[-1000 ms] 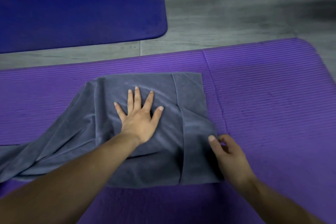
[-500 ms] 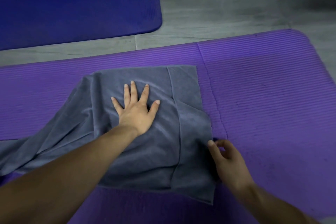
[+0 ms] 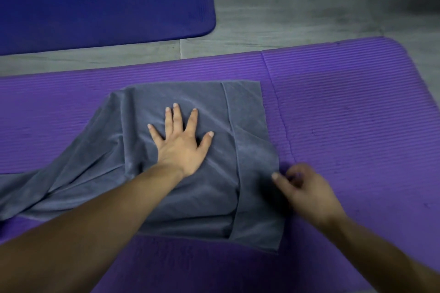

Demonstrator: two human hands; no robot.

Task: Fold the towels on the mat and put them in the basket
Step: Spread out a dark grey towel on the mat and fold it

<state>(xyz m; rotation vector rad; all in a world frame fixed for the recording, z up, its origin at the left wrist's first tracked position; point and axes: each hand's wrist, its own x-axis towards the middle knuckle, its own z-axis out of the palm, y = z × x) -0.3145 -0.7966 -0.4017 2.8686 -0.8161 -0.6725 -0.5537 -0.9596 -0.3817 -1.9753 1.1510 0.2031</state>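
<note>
Towel (image 3: 204, 200) on mat (image 3: 357, 126), left hand (image 3: 181, 145) flat on top, right hand (image 3: 307, 188) curled at rt edge (grip unclear), open mat beyond.

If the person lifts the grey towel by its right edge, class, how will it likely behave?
Probably floppy: the grey towel lies in soft creases and trails left across the purple mat. Folded layers would likely sag open once the flat left hand lifts.

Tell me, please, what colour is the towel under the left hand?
The towel is plain grey, clearest in the head view.
</note>
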